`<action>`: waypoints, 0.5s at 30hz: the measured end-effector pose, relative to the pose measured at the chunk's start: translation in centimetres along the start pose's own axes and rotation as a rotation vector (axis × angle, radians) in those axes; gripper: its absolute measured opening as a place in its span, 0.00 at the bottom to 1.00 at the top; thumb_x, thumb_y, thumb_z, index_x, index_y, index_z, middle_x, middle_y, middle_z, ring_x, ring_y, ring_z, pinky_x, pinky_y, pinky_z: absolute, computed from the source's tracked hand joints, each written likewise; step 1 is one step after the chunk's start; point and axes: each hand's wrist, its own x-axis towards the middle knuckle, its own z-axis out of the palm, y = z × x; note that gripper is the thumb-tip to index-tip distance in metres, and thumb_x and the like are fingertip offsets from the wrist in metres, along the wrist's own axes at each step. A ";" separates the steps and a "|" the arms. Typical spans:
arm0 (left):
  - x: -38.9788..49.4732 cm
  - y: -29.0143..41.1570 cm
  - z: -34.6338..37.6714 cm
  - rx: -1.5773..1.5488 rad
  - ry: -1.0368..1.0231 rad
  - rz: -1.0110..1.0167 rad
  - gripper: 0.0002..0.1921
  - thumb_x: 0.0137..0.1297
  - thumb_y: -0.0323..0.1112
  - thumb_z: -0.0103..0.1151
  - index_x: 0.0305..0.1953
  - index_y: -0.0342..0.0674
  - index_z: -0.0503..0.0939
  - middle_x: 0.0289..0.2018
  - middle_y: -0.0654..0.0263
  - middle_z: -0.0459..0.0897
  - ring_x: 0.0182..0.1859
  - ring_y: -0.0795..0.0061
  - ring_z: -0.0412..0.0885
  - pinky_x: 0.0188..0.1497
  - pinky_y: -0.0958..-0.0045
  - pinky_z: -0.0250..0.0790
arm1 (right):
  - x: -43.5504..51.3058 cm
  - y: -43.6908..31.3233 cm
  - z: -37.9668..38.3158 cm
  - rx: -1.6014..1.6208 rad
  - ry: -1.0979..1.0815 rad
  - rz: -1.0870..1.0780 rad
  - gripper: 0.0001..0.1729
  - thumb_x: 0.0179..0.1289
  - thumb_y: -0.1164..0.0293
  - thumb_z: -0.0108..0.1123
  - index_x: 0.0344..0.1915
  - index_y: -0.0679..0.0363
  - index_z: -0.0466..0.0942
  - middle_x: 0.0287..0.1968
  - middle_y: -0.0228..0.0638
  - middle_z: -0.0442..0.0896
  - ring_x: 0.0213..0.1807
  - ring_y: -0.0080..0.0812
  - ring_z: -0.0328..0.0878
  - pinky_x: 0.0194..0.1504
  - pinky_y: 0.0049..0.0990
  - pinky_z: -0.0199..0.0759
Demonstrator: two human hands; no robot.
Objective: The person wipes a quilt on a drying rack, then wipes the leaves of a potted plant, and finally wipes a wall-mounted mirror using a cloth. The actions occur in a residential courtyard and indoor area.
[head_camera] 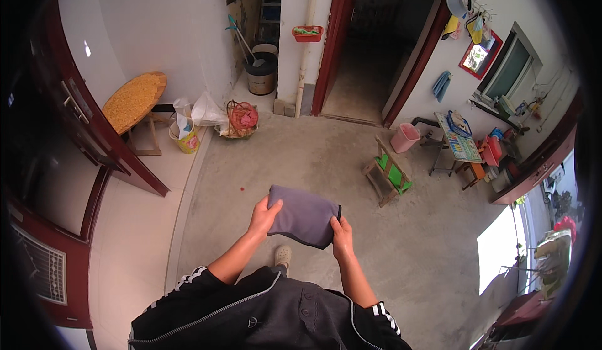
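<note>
A grey-purple cloth with dark edging [304, 216], apparently folded, is stretched between both of my hands above the concrete floor. My left hand [265, 214] grips its left edge, thumb on top and fingers underneath. At the cloth's right edge, my right hand [342, 232] pinches it with the thumb on top; the other fingers are partly hidden behind it. Below the cloth, a beige clog [283, 255] shows on one foot.
Ahead stands a wooden chair with green straps [389, 173], near a pink bin [405, 138] and a small folding table [458, 140]. At left are an open dark-red door [101, 129], a round board of yellow grains [134, 100] and a patterned bucket [188, 142]. A doorway opens beyond.
</note>
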 end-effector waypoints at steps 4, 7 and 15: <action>10.0 1.9 4.4 0.069 -0.075 0.074 0.14 0.67 0.33 0.52 0.49 0.30 0.74 0.40 0.66 0.80 0.42 0.80 0.76 0.46 0.75 0.70 | 7.5 -4.4 -1.0 -0.053 0.085 -0.124 0.19 0.68 0.62 0.52 0.48 0.67 0.72 0.41 0.32 0.79 0.41 0.22 0.73 0.45 0.23 0.68; 16.5 2.6 7.8 0.088 -0.215 0.053 0.14 0.67 0.33 0.52 0.49 0.30 0.74 0.41 0.67 0.80 0.42 0.81 0.76 0.45 0.75 0.69 | 12.0 -6.4 -2.6 0.009 0.199 -0.075 0.17 0.67 0.64 0.54 0.46 0.67 0.73 0.38 0.30 0.79 0.36 0.20 0.74 0.39 0.21 0.69; 30.9 3.7 15.1 0.859 -0.331 0.547 0.11 0.62 0.36 0.55 0.41 0.36 0.75 0.35 0.54 0.78 0.35 0.61 0.79 0.39 0.69 0.69 | 26.6 -7.6 -6.9 0.111 0.328 -0.036 0.13 0.65 0.65 0.57 0.41 0.64 0.76 0.34 0.27 0.81 0.32 0.19 0.75 0.36 0.21 0.69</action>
